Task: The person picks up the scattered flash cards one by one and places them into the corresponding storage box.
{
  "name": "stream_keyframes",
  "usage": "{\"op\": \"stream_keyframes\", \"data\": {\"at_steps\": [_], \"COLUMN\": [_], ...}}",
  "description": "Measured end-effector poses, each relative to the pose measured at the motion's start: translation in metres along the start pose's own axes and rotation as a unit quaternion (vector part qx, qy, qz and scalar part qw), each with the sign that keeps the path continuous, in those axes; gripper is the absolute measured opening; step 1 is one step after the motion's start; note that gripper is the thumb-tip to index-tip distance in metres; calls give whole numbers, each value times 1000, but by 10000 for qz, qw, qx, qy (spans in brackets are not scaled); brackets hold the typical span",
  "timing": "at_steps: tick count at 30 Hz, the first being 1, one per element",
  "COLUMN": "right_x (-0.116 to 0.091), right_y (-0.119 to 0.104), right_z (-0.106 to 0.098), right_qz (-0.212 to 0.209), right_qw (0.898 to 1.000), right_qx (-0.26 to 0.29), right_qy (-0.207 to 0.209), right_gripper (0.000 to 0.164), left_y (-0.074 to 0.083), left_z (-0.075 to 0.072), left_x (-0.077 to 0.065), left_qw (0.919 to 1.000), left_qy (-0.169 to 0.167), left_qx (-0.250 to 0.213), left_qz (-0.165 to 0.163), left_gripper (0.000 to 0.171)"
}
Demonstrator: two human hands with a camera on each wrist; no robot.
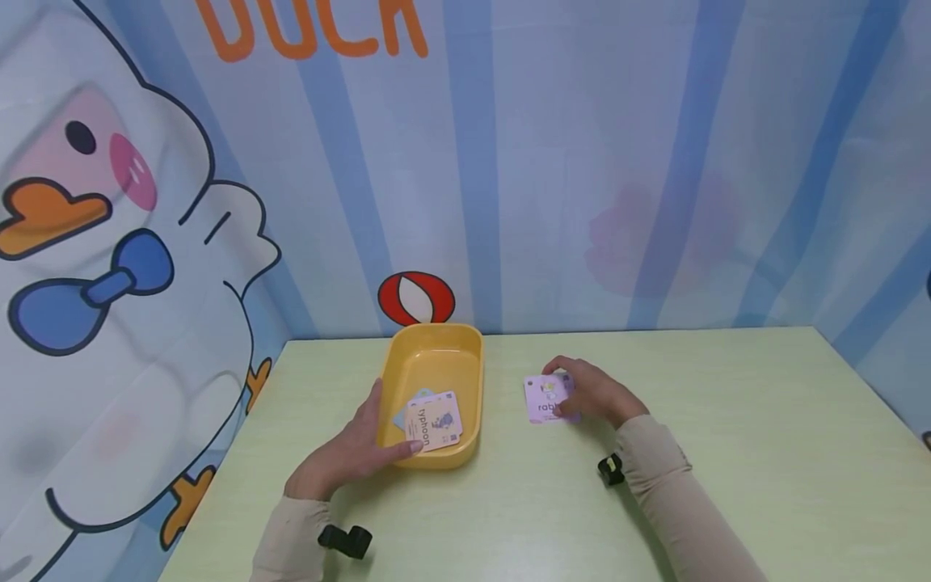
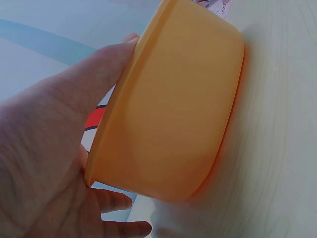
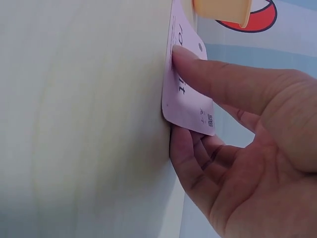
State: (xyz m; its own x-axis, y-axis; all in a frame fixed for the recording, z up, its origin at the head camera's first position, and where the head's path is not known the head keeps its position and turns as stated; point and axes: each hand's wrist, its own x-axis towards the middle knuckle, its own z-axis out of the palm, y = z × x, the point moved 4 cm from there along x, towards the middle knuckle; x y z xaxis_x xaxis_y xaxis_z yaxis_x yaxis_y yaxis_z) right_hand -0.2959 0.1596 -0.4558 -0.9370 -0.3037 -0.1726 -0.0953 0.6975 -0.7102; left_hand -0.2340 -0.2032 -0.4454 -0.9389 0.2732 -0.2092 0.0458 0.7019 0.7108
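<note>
A yellow plastic basket [image 1: 471,380] stands on the table, and my left hand [image 1: 352,449] grips its near left corner. The thumb lies over the rim; the other fingers are along the outer wall, as the left wrist view of the basket [image 2: 173,109] shows. Inside lie a pale word card reading "typhoon" [image 1: 444,408] and a bluish card [image 1: 399,418] partly beneath it. To the right, my right hand [image 1: 592,392] pinches a purple card lettered "rabbit" [image 1: 538,400]. In the right wrist view the thumb presses on the card [image 3: 185,106], with fingers behind it.
The pale wooden table [image 1: 764,453] reaches back to a blue striped backdrop [image 1: 553,162] with a large printed duck [image 1: 145,436] at left. Black wrist cameras [image 1: 347,541] sit on both sleeves. The basket's far end is close to the backdrop.
</note>
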Motion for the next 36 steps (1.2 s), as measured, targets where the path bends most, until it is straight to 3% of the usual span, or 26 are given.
{"op": "stream_keyframes", "data": {"at_steps": [15,36], "right_x": [0,-4], "right_y": [-1,1], "right_z": [3,5], "right_qz": [75,34], "right_qw": [9997,9996], "right_qx": [-179,-3], "right_qy": [179,295], "right_gripper": [60,59], "left_y": [0,-2], "left_z": [0,2], "left_x": [3,3], "left_qw": [10000,9999], "left_qy": [34,39], "left_qx": [6,96], "left_qz": [78,-132], "left_gripper": [122,124]}}
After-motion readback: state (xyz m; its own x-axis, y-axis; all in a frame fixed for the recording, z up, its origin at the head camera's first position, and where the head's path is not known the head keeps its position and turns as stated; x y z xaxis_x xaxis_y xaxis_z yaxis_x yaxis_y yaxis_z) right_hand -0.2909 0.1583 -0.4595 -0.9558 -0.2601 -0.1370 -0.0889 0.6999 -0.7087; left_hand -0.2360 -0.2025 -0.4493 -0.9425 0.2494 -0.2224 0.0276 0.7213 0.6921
